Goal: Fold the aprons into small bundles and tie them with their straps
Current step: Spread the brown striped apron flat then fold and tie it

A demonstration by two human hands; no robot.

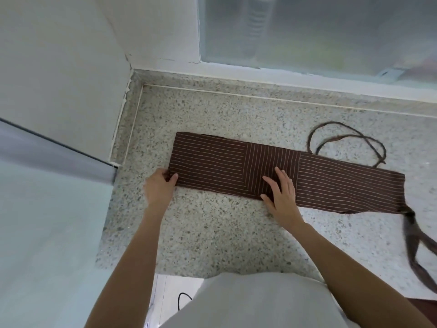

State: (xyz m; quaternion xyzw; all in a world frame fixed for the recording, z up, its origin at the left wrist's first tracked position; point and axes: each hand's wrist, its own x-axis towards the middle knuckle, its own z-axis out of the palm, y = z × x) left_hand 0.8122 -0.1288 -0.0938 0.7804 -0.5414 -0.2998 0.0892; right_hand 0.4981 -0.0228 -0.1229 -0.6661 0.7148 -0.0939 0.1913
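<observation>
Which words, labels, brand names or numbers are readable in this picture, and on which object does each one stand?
None: no readable text shows.
The apron bears only thin stripes, no label.
The countertop is speckled stone, unmarked.
The frosted window shows only blurred shapes.

Both bare forearms reach forward from the bottom of the view, converging slightly toward the hands. The left hand [159, 185] lies further left, wrist straight, its fingers curled over and its thumb stretched out to the right, pinching a fabric corner (the fingertips are tucked out of sight, so how deep the grip goes is hard to judge). The right hand [280, 191] lies flat, palm down, with its fingers straight and slightly spread, pointing away from the body, the thumb splayed out to the left.
</observation>
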